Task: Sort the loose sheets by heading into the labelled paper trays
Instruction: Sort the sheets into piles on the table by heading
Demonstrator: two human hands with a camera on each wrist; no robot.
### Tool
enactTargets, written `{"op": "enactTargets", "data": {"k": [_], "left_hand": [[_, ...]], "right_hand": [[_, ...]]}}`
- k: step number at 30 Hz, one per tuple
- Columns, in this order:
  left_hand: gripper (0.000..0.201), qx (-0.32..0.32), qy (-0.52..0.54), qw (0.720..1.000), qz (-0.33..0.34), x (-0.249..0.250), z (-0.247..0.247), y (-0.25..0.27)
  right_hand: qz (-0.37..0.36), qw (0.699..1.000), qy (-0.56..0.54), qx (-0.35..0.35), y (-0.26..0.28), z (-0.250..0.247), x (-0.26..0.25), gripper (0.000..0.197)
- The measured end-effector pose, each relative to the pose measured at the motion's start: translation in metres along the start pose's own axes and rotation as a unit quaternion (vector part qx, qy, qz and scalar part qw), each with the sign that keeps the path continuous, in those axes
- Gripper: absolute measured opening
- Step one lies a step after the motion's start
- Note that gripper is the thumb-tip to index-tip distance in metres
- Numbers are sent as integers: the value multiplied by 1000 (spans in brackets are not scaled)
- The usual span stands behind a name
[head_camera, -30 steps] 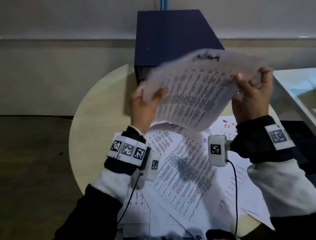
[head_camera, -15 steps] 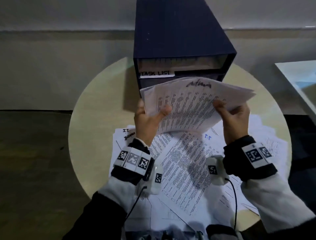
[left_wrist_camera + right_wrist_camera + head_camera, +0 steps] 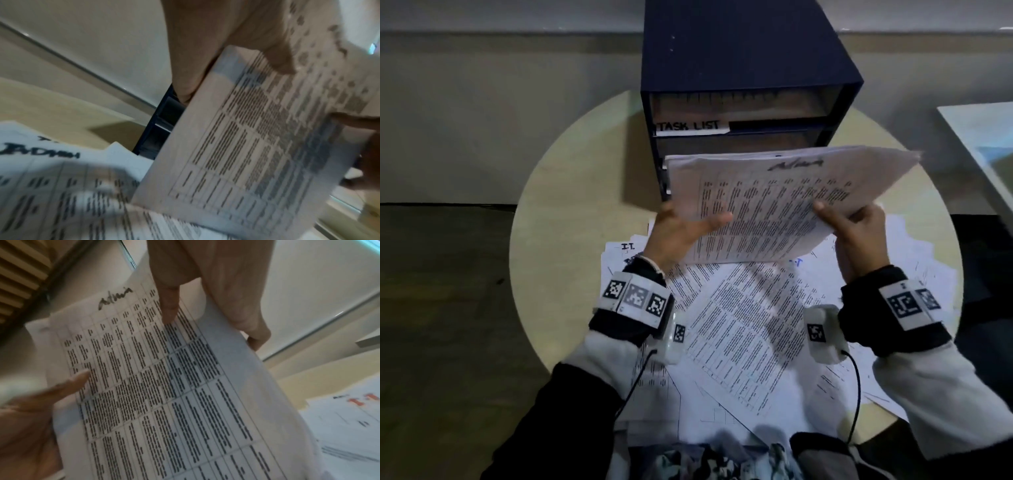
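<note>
I hold a thin stack of printed sheets (image 3: 774,202) headed "Admin" in handwriting, tilted in the air just in front of the dark blue tray cabinet (image 3: 743,61). My left hand (image 3: 681,233) grips its left edge, thumb on top. On the other side my right hand (image 3: 856,226) pinches the lower right edge, thumb on the print. The stack's far edge is level with a lower slot, below the tray labelled "TASK LIST" (image 3: 691,125). The heading on the stack (image 3: 115,298) reads clearly in the right wrist view. The left wrist view shows the same stack (image 3: 257,138) from the side.
Many loose printed sheets (image 3: 736,329) lie spread over the round beige table (image 3: 571,192) under my hands; one at the left is headed "I.T." (image 3: 627,246). A white-edged surface (image 3: 983,144) stands at the far right. The floor lies left of the table.
The stack has come down from a raised, steep tilt and moved forward toward the cabinet's lower slot. Both hands kept their hold.
</note>
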State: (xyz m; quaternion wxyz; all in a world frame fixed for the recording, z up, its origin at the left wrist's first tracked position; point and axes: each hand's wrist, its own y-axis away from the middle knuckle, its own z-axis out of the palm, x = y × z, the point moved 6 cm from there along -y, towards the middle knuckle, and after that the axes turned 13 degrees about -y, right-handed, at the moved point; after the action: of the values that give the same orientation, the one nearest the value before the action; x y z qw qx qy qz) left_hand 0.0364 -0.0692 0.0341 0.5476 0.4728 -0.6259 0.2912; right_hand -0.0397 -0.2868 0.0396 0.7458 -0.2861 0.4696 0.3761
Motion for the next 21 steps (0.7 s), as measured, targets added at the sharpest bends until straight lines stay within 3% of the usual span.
{"op": "enactTargets", "data": {"k": [2,3,5,8,11,13,17,21], "left_hand": [[51,11,-18,999,-33,-15,2,1],[41,27,-26,998,-40,-17,2,1],[19,33,-50,998,-33,-11,4,-1],[28,50,-65,995,-50,-11,7,-7],[45,60,-39,994,-85,-32,12,-15],[40,77,-23,990,-120,-48,12,-16],[37,80,-7,983,-165,-63,4,-18],[36,80,2,984,-159,-49,-8,-34]], "right_hand": [[0,1000,31,6,2,-5,9,21],[-12,999,37,18,2,-7,7,16],[-49,997,39,42,-3,-12,-2,20],[-77,993,80,47,-13,-18,-12,18],[-7,984,174,39,-17,-26,9,27],[58,976,208,30,-12,-28,28,24],[151,967,204,22,2,-33,55,17],[179,967,178,-12,14,-33,59,10]]}}
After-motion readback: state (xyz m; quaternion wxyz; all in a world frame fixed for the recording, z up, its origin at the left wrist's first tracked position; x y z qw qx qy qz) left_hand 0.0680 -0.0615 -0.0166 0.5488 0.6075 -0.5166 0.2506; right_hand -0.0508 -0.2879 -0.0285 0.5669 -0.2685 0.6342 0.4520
